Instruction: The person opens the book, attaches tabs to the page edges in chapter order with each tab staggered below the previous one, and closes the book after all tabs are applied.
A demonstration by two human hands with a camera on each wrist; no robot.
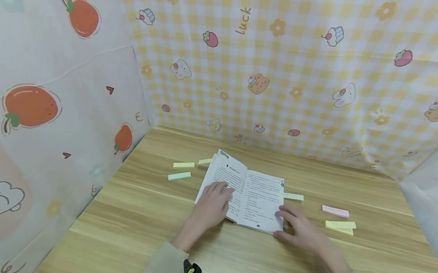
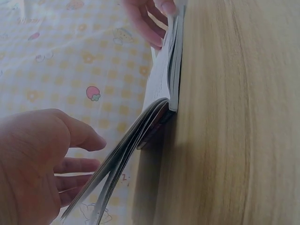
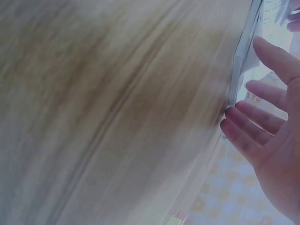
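Observation:
A printed book (image 1: pixel 262 200) lies open on the table, its left-hand pages lifted off the wood at a slant. My left hand (image 1: pixel 213 203) rests on the left page with relaxed fingers; in the left wrist view the hand (image 2: pixel 42 159) is beside the fanned pages (image 2: pixel 126 145). At the book's right edge is my right hand (image 1: pixel 301 229), its thumb by the bottom corner and its fingertips along the side. The right wrist view shows that hand (image 3: pixel 272 122) with fingers extended at the book's edge (image 3: pixel 239 75). A pale green sticky tab (image 1: pixel 293 197) sticks out from the right page.
Left of the book lie a yellow sticky-note pad (image 1: pixel 184 165) and a green one (image 1: pixel 179 176); another yellow strip (image 1: pixel 205 161) meets the book's edge. To the right are a pink pad (image 1: pixel 335 211) and yellow notes (image 1: pixel 340 225). Patterned cloth (image 1: pixel 279 71) hangs behind the table.

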